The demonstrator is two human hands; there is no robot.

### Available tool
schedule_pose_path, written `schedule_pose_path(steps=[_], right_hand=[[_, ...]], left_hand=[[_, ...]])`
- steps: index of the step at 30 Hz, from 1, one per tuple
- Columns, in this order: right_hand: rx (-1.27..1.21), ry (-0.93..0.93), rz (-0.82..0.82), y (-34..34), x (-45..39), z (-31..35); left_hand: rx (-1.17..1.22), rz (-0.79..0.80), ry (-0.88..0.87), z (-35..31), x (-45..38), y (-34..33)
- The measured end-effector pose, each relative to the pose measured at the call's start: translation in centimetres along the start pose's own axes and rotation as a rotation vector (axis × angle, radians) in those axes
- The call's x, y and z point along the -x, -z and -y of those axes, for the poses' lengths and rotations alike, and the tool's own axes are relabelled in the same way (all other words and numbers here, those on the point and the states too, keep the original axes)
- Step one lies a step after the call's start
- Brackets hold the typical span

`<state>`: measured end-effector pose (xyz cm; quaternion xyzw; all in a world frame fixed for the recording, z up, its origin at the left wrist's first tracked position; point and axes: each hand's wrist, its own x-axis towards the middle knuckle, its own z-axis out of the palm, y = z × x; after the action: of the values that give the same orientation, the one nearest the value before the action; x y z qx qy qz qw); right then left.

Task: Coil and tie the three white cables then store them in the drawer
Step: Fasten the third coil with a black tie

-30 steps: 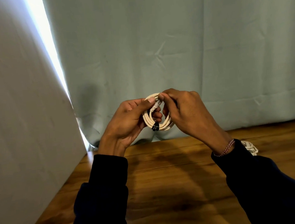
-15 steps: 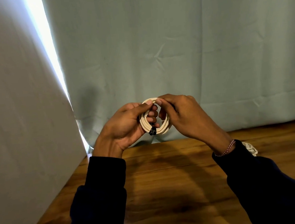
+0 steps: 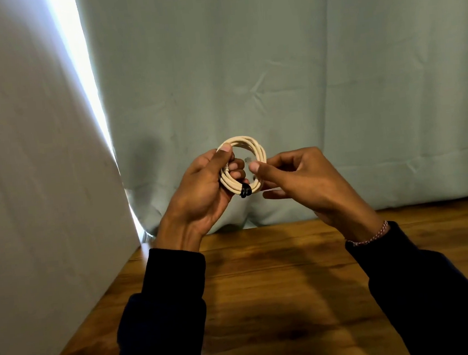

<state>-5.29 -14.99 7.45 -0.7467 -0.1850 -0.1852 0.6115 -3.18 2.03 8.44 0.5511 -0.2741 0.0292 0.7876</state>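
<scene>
I am gripping the coiled cable [image 3: 243, 165] in my left hand [image 3: 200, 191] while my right hand [image 3: 298, 180] is pinching its side; keeping the loops snug beside the black tie [image 3: 246, 190].

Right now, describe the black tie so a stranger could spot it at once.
Above the wooden table, in front of the pale green curtain, the hands hold up a coiled white cable. At the coil's bottom sits the black tie, the only dark band wrapped across the white loops.
</scene>
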Motion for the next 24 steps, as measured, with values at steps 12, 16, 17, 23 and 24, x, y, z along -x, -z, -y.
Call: schedule_pose_path(steps=[12,16,17,23,24], right_hand=[[-0.522,-0.184,0.12,1.0,-1.0,-0.3],[-0.512,-0.17,0.026,1.0,-1.2,-0.4],[-0.483,-0.161,0.0,1.0,-1.2,-0.4],[-0.127,0.023,-0.085,0.6,-0.6,-0.1],[-0.085,0.051,-0.107,0.5,-0.6,-0.3]], left_hand=[[-0.224,-0.13,0.023,1.1,-0.2,-1.4],[-0.206,-0.092,0.012,1.1,-0.1,-1.6],[-0.213,-0.083,0.002,1.1,0.0,-1.5],[-0.285,-0.045,-0.047,0.5,0.0,-0.4],[-0.306,-0.038,-0.055,0.5,0.0,-0.4]])
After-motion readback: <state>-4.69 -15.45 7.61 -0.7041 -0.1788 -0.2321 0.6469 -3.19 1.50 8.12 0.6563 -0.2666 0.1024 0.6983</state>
